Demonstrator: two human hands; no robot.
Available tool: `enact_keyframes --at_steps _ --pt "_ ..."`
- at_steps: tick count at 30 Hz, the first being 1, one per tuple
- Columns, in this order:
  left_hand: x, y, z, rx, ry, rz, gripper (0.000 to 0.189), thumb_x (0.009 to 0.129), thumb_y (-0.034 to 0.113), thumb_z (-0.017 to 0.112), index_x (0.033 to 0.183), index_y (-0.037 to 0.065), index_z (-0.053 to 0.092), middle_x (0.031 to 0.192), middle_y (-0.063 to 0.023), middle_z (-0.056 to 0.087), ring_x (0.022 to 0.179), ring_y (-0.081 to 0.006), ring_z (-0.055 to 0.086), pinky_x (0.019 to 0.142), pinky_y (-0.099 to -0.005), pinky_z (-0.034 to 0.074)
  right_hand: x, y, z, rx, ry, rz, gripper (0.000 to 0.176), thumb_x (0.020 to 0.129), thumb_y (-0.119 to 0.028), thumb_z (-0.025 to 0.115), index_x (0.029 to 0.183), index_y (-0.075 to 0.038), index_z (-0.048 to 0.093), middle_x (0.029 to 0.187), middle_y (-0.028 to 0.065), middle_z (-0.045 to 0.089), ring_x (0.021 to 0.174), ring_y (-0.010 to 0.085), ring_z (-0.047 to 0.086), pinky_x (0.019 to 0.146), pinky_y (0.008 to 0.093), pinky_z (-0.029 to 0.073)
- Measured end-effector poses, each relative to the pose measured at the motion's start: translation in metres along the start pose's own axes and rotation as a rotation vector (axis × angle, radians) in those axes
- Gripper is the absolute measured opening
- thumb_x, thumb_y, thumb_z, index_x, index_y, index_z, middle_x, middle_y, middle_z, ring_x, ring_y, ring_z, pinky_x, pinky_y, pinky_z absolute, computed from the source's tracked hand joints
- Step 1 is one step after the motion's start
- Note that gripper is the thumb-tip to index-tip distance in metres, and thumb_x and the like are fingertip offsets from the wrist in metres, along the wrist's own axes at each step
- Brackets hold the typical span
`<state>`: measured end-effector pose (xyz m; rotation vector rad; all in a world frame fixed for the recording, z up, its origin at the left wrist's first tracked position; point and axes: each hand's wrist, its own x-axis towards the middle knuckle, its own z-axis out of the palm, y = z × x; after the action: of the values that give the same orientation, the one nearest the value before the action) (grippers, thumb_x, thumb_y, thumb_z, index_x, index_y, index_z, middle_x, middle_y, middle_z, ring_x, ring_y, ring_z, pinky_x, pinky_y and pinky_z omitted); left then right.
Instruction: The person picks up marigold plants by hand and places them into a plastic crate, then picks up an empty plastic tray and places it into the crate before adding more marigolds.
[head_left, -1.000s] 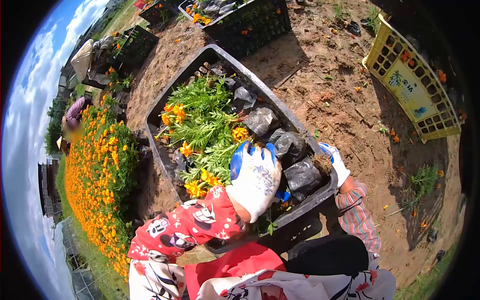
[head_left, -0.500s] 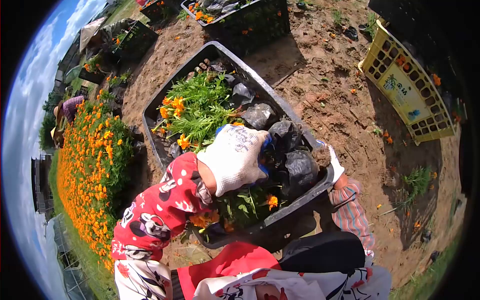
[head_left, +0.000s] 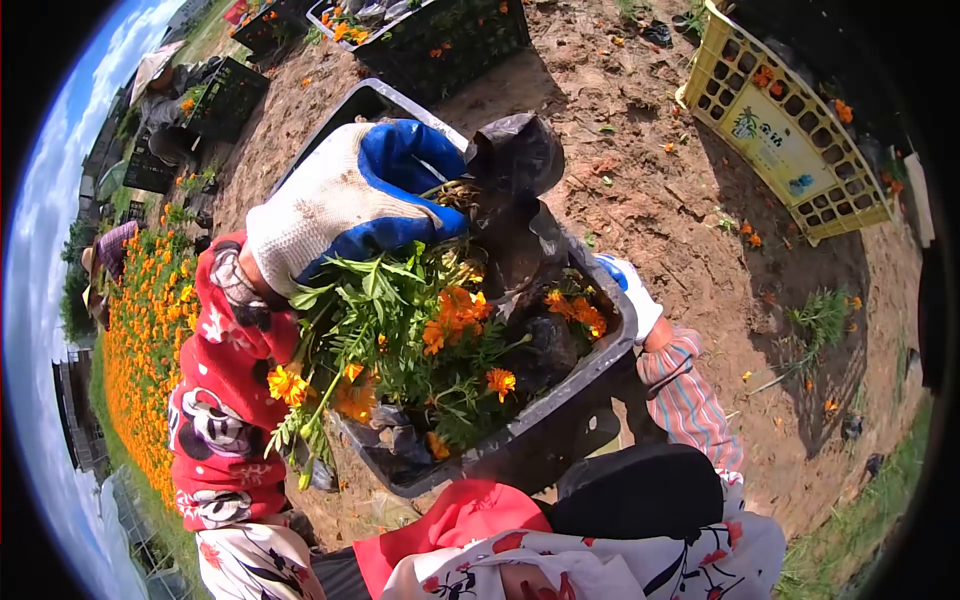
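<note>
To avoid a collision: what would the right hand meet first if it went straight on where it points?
Probably the black seedling bag held by the left hand, though depth is unclear.

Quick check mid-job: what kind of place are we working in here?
Most likely an outdoor flower field or nursery plot: a long bed of orange flowers, bare soil, and a black crate of seedlings, one bagged seedling in the left hand.

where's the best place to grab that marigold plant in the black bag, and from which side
Grip the black bag around its bulging middle, coming in from the side as the left hand does. It looks like the sturdy, bulky end. The stems and flowers hang loose from it and would likely tear.
</note>
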<state>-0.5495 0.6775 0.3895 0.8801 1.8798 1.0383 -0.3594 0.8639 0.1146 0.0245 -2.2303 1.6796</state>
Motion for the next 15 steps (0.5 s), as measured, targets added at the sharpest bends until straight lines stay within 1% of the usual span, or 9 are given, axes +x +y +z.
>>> enact_keyframes --at_steps 1,5,8,9,10,11,12,14,15 --pt "-0.004 0.017 -0.012 0.014 -0.062 0.035 0.036 0.071 0.004 0.073 0.104 0.002 0.059 0.09 0.0009 0.06 0.08 -0.0034 0.053 0.069 -0.0202 0.046 -0.001 -0.005 0.001 -0.016 0.02 0.009 0.031 0.087 -0.02 0.055 0.108 0.002 0.059 0.103 0.0132 0.063 0.094 0.0235 0.059 0.086 0.0334 0.045" --pt "-0.02 0.024 -0.057 0.293 0.128 0.051 0.031 0.071 -0.001 0.073 0.098 0.003 0.059 0.088 0.0073 0.055 0.081 -0.0016 0.048 0.071 -0.0202 0.043 0.001 0.005 0.0 0.09 -0.055 0.078 0.031 0.088 -0.022 0.055 0.106 0.002 0.059 0.103 0.0141 0.063 0.094 0.0249 0.059 0.085 0.0343 0.045" --pt "-0.027 -0.023 -0.07 0.232 0.135 0.138 0.042 0.073 0.001 0.072 0.111 0.003 0.057 0.096 0.0055 0.059 0.084 -0.0018 0.049 0.073 -0.0209 0.043 0.001 0.008 0.001 0.111 -0.05 0.082 0.031 0.088 -0.023 0.055 0.106 0.002 0.059 0.102 0.0146 0.063 0.094 0.0252 0.06 0.085 0.0349 0.045" --pt "-0.025 -0.051 -0.075 0.223 0.117 0.096 0.045 0.073 0.002 0.072 0.116 0.002 0.056 0.098 0.0049 0.06 0.085 -0.0019 0.049 0.074 -0.0211 0.043 0.0 0.013 0.002 0.112 -0.042 0.069 0.03 0.088 -0.023 0.055 0.106 0.001 0.06 0.102 0.0143 0.063 0.094 0.0253 0.06 0.085 0.0351 0.045" --pt "-0.027 -0.085 -0.083 0.185 0.097 -0.151 0.052 0.075 0.005 0.072 0.123 0.004 0.052 0.103 0.0031 0.06 0.087 -0.0048 0.052 0.076 -0.0231 0.045 0.0 0.014 0.003 0.115 -0.038 0.064 0.03 0.088 -0.023 0.055 0.106 0.001 0.06 0.102 0.0143 0.063 0.094 0.0253 0.06 0.085 0.0351 0.045" --pt "-0.025 -0.106 -0.073 0.345 0.071 -0.277 0.051 0.074 0.001 0.071 0.121 0.003 0.052 0.11 -0.0048 0.062 0.098 -0.0104 0.054 0.088 -0.0269 0.043 -0.001 0.015 0.004 0.088 -0.041 0.087 0.03 0.088 -0.023 0.055 0.106 0.001 0.06 0.102 0.0139 0.064 0.094 0.0254 0.06 0.085 0.0352 0.045" --pt "-0.026 -0.151 -0.083 0.834 -0.037 -0.111 0.062 0.072 0.021 0.075 0.125 0.004 0.049 0.108 -0.0138 0.062 0.094 -0.0244 0.059 0.082 -0.0317 0.047 0.0 0.015 0.003 0.059 -0.044 0.109 0.03 0.087 -0.023 0.055 0.106 0.0 0.061 0.102 0.0136 0.064 0.094 0.0256 0.06 0.085 0.0352 0.045" --pt "-0.032 -0.171 -0.064 1.297 0.097 -0.148 0.068 0.067 0.021 0.079 0.125 0.005 0.048 0.115 -0.0151 0.058 0.105 -0.0279 0.056 0.092 -0.0361 0.043 0.002 0.015 0.001 0.073 -0.027 0.08 0.029 0.087 -0.022 0.055 0.106 -0.001 0.061 0.103 0.0135 0.064 0.094 0.0262 0.06 0.085 0.0352 0.045" --pt "-0.031 -0.166 -0.065 1.273 0.105 -0.139 0.07 0.067 0.029 0.078 0.126 0.006 0.047 0.114 -0.0164 0.057 0.104 -0.0313 0.055 0.09 -0.0386 0.043 0.002 0.013 0.001 0.099 -0.031 0.1 0.03 0.087 -0.022 0.055 0.107 -0.001 0.061 0.102 0.0137 0.064 0.094 0.0265 0.06 0.085 0.0352 0.045"
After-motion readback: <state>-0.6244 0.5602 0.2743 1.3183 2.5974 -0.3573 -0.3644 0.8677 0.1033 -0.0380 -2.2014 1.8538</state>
